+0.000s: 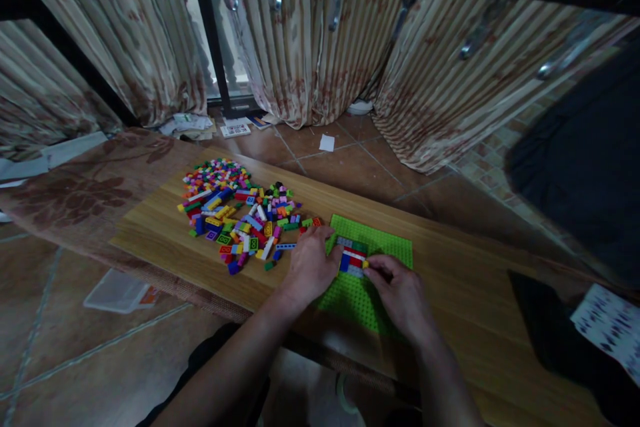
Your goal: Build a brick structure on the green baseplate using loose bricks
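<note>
A bright green studded baseplate (395,240) lies on the wooden table. On it sits a low block of toy bricks (353,258) in grey, dark green, red, white and blue. My right hand (403,293) pinches a small yellow brick (366,265) at the right side of that block. My left hand (313,267) rests over the baseplate's left edge, thumb beside the block and forefinger apart from it; nothing shows between them. Its other fingers are partly hidden, close to a red brick (317,221).
Loose bricks of many colours (250,220) spread over the table (465,293) left of the baseplate. A dark item (540,320) and a patterned sheet (610,327) are at the right. Below on the floor lie a clear plastic lid or tray (117,291) and a white paper (327,143).
</note>
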Demonstrator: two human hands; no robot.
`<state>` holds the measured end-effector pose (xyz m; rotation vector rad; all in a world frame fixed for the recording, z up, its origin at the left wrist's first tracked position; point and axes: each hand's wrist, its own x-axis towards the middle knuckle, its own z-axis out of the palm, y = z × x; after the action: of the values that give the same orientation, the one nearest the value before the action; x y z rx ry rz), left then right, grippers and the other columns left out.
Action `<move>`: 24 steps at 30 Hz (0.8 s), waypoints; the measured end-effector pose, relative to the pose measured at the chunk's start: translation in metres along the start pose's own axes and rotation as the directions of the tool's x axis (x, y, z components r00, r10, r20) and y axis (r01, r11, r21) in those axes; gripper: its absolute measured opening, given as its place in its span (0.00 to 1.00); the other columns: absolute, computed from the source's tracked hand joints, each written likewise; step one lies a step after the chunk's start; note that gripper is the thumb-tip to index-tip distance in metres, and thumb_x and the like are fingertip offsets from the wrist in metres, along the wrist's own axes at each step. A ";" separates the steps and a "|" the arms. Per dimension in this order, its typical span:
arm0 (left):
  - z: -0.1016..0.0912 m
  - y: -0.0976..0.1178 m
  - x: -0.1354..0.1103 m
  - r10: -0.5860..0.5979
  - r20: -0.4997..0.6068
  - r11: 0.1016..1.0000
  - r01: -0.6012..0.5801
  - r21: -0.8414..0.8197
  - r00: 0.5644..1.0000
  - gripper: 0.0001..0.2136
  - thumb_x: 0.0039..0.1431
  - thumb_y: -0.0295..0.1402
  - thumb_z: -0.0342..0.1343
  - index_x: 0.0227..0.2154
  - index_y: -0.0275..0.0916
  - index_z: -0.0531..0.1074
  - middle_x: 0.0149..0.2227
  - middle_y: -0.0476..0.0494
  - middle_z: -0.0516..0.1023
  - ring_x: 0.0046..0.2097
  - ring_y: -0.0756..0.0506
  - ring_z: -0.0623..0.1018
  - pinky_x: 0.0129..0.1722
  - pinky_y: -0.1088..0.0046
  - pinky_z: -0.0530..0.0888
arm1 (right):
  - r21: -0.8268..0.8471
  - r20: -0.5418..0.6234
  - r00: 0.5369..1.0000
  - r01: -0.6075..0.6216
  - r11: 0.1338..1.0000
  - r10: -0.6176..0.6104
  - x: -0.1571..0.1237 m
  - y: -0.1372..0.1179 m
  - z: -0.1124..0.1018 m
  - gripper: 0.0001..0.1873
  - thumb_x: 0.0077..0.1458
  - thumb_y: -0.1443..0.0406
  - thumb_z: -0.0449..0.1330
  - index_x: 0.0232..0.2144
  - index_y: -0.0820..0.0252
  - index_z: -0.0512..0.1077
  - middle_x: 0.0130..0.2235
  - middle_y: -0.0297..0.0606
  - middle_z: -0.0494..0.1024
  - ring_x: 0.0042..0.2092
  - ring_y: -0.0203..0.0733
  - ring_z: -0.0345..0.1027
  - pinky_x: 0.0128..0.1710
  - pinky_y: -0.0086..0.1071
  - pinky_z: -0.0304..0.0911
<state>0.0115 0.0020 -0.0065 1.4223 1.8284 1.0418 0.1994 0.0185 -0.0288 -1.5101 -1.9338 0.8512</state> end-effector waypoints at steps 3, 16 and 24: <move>0.000 -0.001 0.000 0.010 -0.010 0.999 -0.010 -0.046 1.000 0.09 0.53 0.30 0.58 0.39 0.39 0.76 0.36 0.41 0.76 0.41 0.40 0.75 0.47 0.63 0.70 | 0.015 -0.013 1.000 -0.008 1.000 0.008 0.001 0.002 0.001 0.12 0.55 0.57 0.59 0.36 0.56 0.76 0.37 0.39 0.81 0.38 0.44 0.74 0.41 0.38 0.67; -0.002 0.000 -0.001 0.047 0.052 0.996 -0.051 0.074 0.998 0.10 0.56 0.31 0.56 0.41 0.38 0.75 0.34 0.41 0.75 0.38 0.41 0.76 0.43 0.64 0.72 | 0.119 0.004 0.997 -0.078 0.990 0.078 0.002 0.000 0.004 0.14 0.53 0.55 0.61 0.37 0.57 0.77 0.38 0.40 0.83 0.39 0.46 0.76 0.41 0.40 0.68; -0.004 0.000 -0.001 0.037 0.040 0.999 -0.038 0.029 0.999 0.09 0.55 0.30 0.57 0.40 0.38 0.76 0.34 0.41 0.75 0.39 0.41 0.76 0.45 0.63 0.71 | 0.073 -0.048 0.995 -0.084 0.994 0.087 0.001 -0.003 0.004 0.13 0.55 0.56 0.58 0.35 0.56 0.78 0.38 0.40 0.83 0.40 0.47 0.76 0.43 0.41 0.67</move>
<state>0.0088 -0.0002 -0.0048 1.4895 1.8029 1.0015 0.1942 0.0186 -0.0294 -1.5669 -1.7945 0.8995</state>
